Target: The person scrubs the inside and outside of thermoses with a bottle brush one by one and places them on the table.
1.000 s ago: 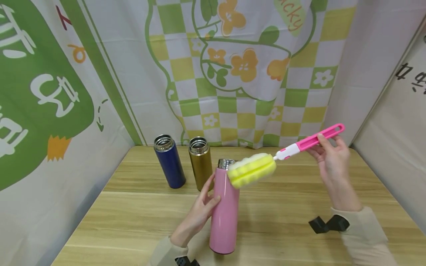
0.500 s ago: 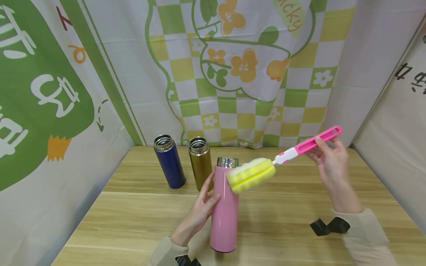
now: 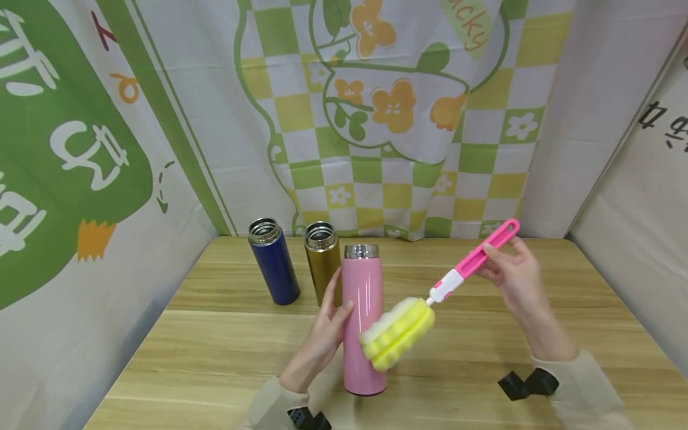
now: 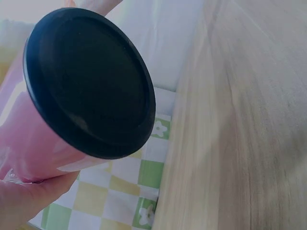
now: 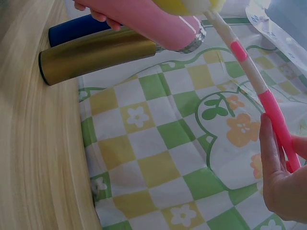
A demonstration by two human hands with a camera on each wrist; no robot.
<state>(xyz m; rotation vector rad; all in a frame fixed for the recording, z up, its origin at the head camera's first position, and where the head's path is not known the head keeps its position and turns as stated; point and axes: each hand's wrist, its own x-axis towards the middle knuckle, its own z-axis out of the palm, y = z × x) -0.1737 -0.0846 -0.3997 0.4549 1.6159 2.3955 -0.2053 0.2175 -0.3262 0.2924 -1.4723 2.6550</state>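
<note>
My left hand [image 3: 321,334] grips a pink thermos bottle [image 3: 361,286] by its side, thumb toward me. The bottle has a bare metal neck with no lid, and its black base [image 4: 91,84] faces the left wrist camera, raised off the table. By its pink handle [image 3: 486,248], my right hand [image 3: 513,278] pinches a bottle brush whose yellow and white sponge head [image 3: 399,333] points down to the left. In the head view that sponge overlaps the lower right side of the pink bottle, outside it.
A blue bottle [image 3: 275,266] and a gold bottle [image 3: 321,254], both lidless, stand upright on the wooden table [image 3: 204,340] behind my left hand. Behind the table hangs a patterned cloth [image 3: 387,179], with printed walls at both sides.
The sponge has moved down along the pink bottle, from near its neck to its lower part. My right hand has come left and slightly down; the pink bottle has risen slightly and stands more upright.
</note>
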